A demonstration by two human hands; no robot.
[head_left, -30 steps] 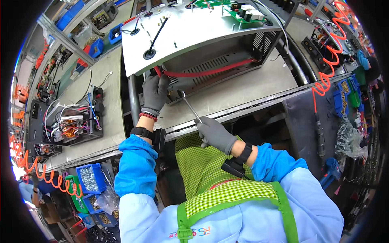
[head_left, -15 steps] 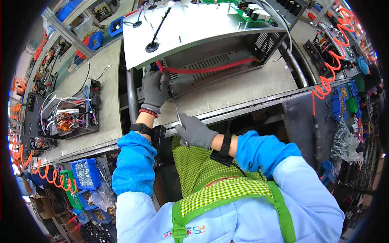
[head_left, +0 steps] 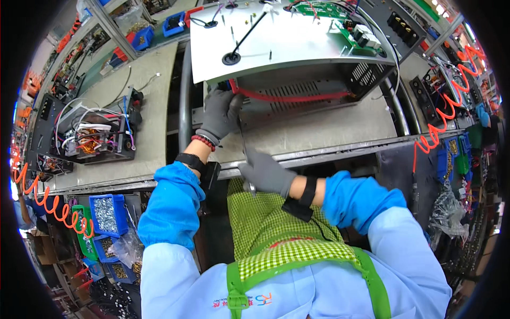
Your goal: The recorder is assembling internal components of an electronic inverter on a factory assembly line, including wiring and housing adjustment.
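Observation:
A dark metal case with a white top panel [head_left: 292,45] lies on the workbench in front of me, its near side open. Inside runs a thick red cable [head_left: 297,99] from the right wall to the left end. There my left hand [head_left: 219,114], in a grey glove, is closed around the cable's left end; its fingertips are partly hidden. My gloved right hand [head_left: 268,174], nearer my body, grips a slim metal wrench [head_left: 243,134]. The wrench's far end reaches up beside the left hand, and its other end sticks out below the right fist.
On the bench [head_left: 154,114] to the left stands an open electronics unit [head_left: 87,133] with loose wires. Blue bins [head_left: 109,215] of small fasteners sit lower left. Coiled orange hoses [head_left: 441,114] hang on both sides. A green circuit board [head_left: 353,40] is mounted on the white panel.
The case and bench appear shifted right and slightly down in the view. Both hands keep their holds, and the wrench looks a little steeper.

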